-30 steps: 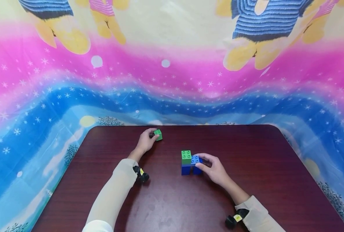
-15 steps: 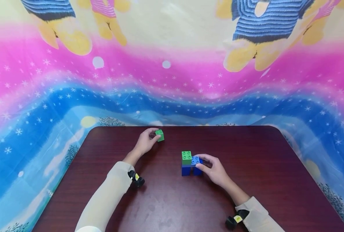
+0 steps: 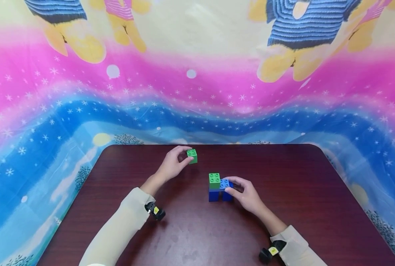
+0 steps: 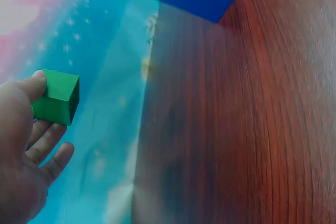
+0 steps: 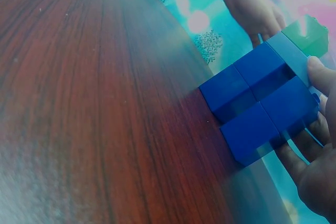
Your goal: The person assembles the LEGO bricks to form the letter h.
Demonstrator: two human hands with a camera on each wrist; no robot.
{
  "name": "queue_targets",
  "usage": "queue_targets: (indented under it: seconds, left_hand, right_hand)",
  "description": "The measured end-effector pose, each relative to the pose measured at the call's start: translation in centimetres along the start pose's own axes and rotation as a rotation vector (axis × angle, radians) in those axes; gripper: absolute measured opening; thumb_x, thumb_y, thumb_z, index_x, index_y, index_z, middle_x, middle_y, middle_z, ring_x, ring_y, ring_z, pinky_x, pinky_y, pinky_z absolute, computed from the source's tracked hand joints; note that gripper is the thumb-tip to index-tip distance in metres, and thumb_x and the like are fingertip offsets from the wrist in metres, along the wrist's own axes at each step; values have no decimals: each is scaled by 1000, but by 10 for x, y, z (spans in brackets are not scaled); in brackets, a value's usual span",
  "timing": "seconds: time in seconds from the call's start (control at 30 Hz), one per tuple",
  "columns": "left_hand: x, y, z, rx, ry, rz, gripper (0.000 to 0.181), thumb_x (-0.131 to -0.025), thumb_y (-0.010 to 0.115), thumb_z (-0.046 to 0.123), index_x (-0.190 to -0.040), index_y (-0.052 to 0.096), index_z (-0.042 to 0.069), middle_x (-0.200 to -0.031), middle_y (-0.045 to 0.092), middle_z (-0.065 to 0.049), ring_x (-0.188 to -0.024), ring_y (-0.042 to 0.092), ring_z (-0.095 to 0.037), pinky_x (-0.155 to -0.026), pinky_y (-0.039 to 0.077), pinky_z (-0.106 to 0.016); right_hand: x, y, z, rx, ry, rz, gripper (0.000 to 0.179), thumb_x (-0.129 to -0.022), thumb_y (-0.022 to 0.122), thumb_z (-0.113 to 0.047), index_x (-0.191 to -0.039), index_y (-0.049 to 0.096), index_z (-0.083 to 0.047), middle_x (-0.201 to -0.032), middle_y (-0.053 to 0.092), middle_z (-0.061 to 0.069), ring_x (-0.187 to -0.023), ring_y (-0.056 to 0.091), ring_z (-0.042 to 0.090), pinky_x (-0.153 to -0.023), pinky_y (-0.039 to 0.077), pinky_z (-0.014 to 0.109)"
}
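Between thumb and fingers my left hand (image 3: 173, 164) pinches a green building block (image 3: 192, 156), studs facing up, near the far side of the table. In the left wrist view the green block (image 4: 56, 97) shows its plain side, with the other fingers spread below it. My right hand (image 3: 248, 194) grips the right end of a block structure standing on the table. Two dark blue legs (image 3: 213, 195), each stacked from blue blocks (image 5: 244, 129), carry a lighter blue block (image 3: 224, 183) across their tops. A second green block (image 3: 214, 180) sits on the bridge's left end.
The dark wooden table (image 3: 190, 232) has rounded far corners. Behind it hangs a colourful printed cloth (image 3: 197, 92) that reaches down past the table's edges. Black wrist cameras (image 3: 155, 211) are strapped over both sleeves.
My left hand has moved to the right with the green block, closer to the structure. My right hand and the structure have stayed in place.
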State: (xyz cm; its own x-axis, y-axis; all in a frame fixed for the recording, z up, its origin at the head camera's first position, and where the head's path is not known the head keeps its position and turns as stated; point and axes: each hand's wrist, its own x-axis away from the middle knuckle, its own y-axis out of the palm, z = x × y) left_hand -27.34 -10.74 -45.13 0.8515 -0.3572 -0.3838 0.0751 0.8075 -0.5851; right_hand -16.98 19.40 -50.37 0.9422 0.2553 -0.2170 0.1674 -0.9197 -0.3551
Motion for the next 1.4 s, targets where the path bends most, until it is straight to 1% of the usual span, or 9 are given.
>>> queue_targets:
  seconds: [0.1, 0.3, 0.4, 0.63, 0.8, 1.0, 1.13, 1.27, 1.4]
  left_hand:
    - [1, 1, 9, 16, 20, -8, 38, -93, 76, 14, -128, 67, 2, -108, 66, -9, -85, 63, -19, -75, 55, -33]
    - [5, 2, 28, 59, 74, -27, 39, -94, 76, 15, -129, 66, 2, -103, 65, -7, -84, 61, -24, -74, 55, -46]
    - [7, 4, 36, 81, 105, -35, 38, -94, 76, 15, -129, 67, 4, -101, 65, -5, -84, 60, -22, -74, 55, -49]
    - [14, 8, 56, 99, 158, -61, 37, -95, 75, 18, -130, 66, 7, -105, 65, 0, -89, 61, -17, -77, 55, -36]
    - [17, 12, 68, 104, 189, -76, 37, -95, 75, 18, -129, 66, 8, -111, 67, 1, -95, 62, -16, -84, 54, -33]
    - [21, 18, 76, 121, 198, -107, 36, -95, 75, 19, -129, 66, 10, -118, 67, 3, -108, 62, -10, -95, 53, -38]
    - [24, 22, 78, 142, 211, -126, 36, -95, 75, 18, -129, 66, 9, -118, 67, 2, -110, 61, -11, -96, 53, -43]
    - [26, 26, 77, 135, 217, -140, 35, -95, 75, 19, -128, 66, 10, -117, 66, 3, -104, 63, -14, -90, 55, -36]
    - [27, 27, 77, 131, 222, -138, 35, -95, 75, 19, -128, 66, 12, -115, 66, 5, -99, 63, -13, -85, 54, -28]
  right_hand:
    - [0, 0, 1, -2, 1, 0, 34, -97, 72, -20, -128, 67, -9, -120, 70, 9, -101, 67, 17, -89, 54, 23]
    - [0, 1, 1, 5, -7, 6, 34, -97, 72, -18, -129, 67, -7, -120, 70, 11, -99, 67, 16, -89, 54, 23]
    - [0, 1, 1, 1, -4, 8, 34, -97, 72, -17, -129, 67, -6, -120, 70, 11, -99, 67, 16, -89, 54, 23]
    - [-1, 1, -1, -5, 3, 3, 33, -97, 71, -16, -128, 67, -5, -119, 70, 12, -100, 67, 19, -91, 54, 26]
    - [-2, 0, -2, -21, -1, -4, 33, -98, 70, -15, -129, 67, -4, -120, 70, 12, -100, 67, 19, -91, 54, 25]
    - [-1, 0, 0, -20, -7, -10, 33, -98, 69, -14, -129, 66, -4, -119, 70, 13, -100, 68, 18, -90, 54, 24]
    - [-1, 0, 0, -17, -8, -10, 33, -98, 69, -14, -129, 66, -4, -118, 71, 12, -99, 68, 18, -90, 54, 25]
    - [-1, 0, 0, -13, -6, -11, 32, -98, 69, -15, -129, 66, -4, -118, 71, 12, -99, 68, 18, -90, 54, 25]
    - [-2, 0, 1, -9, -7, -11, 33, -98, 69, -15, -129, 66, -4, -118, 71, 12, -100, 68, 18, -91, 54, 24]
